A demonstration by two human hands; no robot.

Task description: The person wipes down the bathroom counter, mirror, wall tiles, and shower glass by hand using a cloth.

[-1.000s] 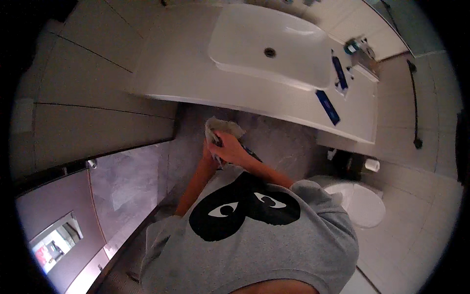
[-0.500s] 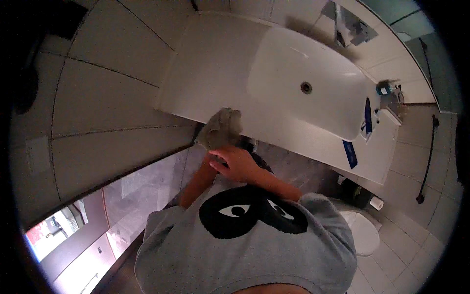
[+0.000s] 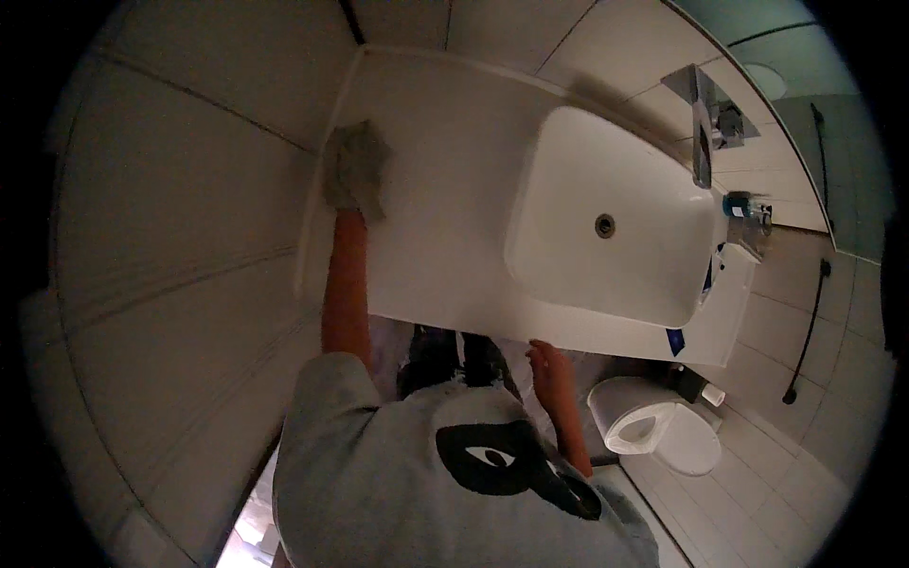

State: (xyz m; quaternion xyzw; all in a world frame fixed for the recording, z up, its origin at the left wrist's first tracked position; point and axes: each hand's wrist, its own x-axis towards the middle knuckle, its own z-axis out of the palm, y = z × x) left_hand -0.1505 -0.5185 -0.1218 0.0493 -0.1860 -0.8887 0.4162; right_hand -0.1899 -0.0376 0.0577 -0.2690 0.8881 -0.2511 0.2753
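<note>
A grey-green cloth [image 3: 358, 163] lies on the pale countertop [image 3: 426, 218] at its far left corner, close to the tiled wall. My left hand [image 3: 350, 224] presses on it with the arm stretched forward; the cloth covers most of the fingers. Down by the counter's front edge, my right hand [image 3: 549, 362] hangs with nothing in it, its fingers loosely bent and a little apart. A white basin [image 3: 568, 246] with a round drain is set in the counter to the right.
A metal tap [image 3: 703, 142] juts from the wall behind the basin. Bottles [image 3: 739, 206] stand at the right end, near a dark blue packet [image 3: 675, 341] on the front edge. A white toilet [image 3: 653, 426] is at the lower right. Tiled wall [image 3: 189, 208] bounds the left.
My left hand has carried the cloth from the counter's front edge to its far left corner. My right hand has come away from the left and moved right.
</note>
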